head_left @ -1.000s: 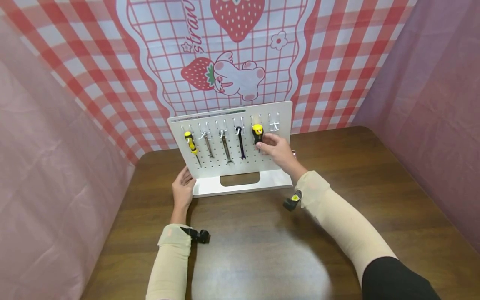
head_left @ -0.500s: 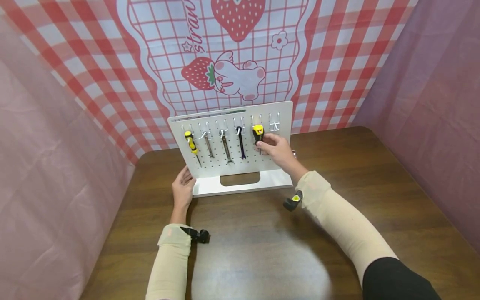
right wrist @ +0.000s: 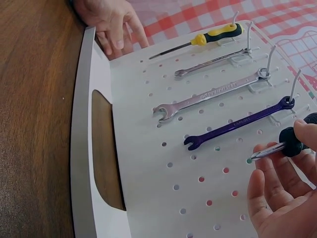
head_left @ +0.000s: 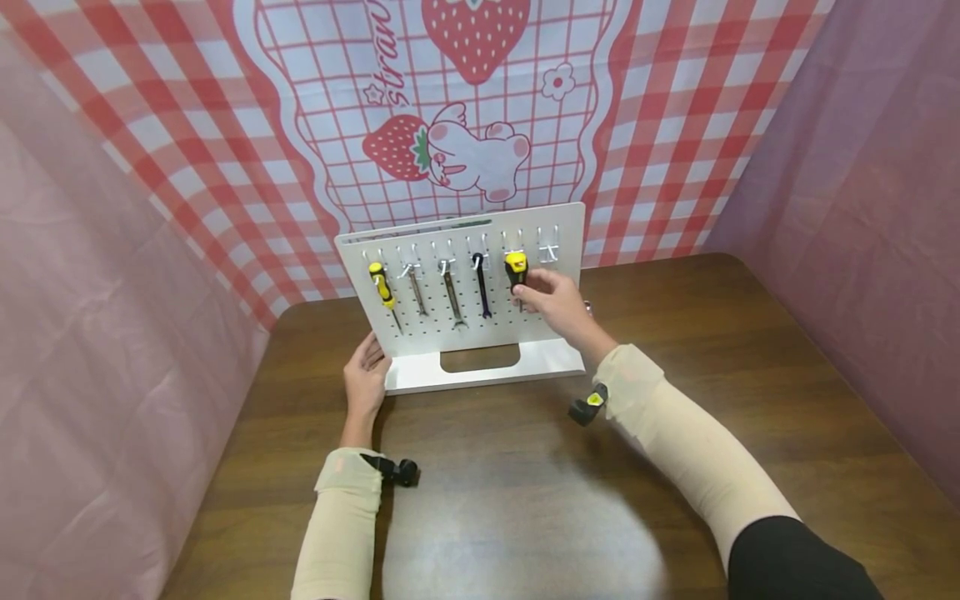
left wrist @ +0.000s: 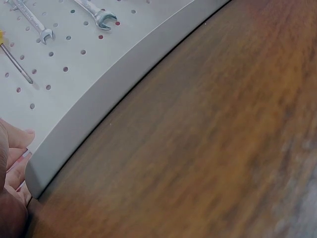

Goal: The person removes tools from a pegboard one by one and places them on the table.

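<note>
My right hand pinches a stubby screwdriver with a black and yellow handle in front of the white pegboard. Its short metal shaft points down the board. Whether the handle sits on the hook behind it cannot be made out. At the board's lower left corner, my left hand holds the side edge, thumb in front and fingers partly hidden behind. To the left of the stubby screwdriver hang a dark purple wrench, two silver wrenches and a long yellow and black screwdriver.
A bare white hook is at the board's far right. The board's base has a cut-out slot and stands on a brown wooden table. Behind hangs a red checked cloth, with pink curtains at the sides.
The stubby screwdriver has come down slightly in my right hand, and a bit of white hook now shows above its handle. My left hand has stayed put.
</note>
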Demonstrator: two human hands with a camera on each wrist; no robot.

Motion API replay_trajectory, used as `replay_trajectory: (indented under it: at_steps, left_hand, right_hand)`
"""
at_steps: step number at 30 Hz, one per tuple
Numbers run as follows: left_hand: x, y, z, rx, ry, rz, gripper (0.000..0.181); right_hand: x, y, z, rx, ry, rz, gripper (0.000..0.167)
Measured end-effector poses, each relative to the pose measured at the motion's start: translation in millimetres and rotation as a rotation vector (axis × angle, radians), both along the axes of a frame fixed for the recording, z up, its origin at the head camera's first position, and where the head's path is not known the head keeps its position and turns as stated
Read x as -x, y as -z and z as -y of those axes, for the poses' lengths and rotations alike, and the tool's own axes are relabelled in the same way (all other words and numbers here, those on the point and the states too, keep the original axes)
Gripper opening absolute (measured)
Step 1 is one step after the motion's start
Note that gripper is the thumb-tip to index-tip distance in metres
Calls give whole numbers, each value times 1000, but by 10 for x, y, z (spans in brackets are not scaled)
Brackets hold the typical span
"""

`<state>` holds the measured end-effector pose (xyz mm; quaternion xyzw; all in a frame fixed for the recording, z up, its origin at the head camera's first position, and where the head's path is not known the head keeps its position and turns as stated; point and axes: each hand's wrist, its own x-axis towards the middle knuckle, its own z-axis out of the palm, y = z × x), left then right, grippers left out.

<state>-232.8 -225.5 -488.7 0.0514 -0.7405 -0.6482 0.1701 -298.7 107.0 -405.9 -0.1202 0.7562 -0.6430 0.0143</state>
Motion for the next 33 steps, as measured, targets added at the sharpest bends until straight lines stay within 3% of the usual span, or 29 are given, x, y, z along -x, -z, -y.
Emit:
replay_trajectory:
  at_steps: [6, 13, 15, 24, 33]
  left_hand:
    - [15, 3, 1, 8, 5, -7, 55]
    - [192, 294, 95, -22, -7, -10, 56]
    - [204, 320, 97, -19, -15, -13, 56]
    - [205, 335, 89, -25, -29, -50, 55]
    - [188, 311, 104, -31, -5, -17, 56]
  right_hand:
    - [-35, -23, -20, -13, -2, 6, 49]
    - [-64, -37, -37, -24, -8, -11, 47]
    - [-75, -44, -40, -28, -9, -11, 46]
    - [-101, -55, -51, -36, -15, -21, 45]
    - [-133, -59, -78, -40, -5, -62, 39]
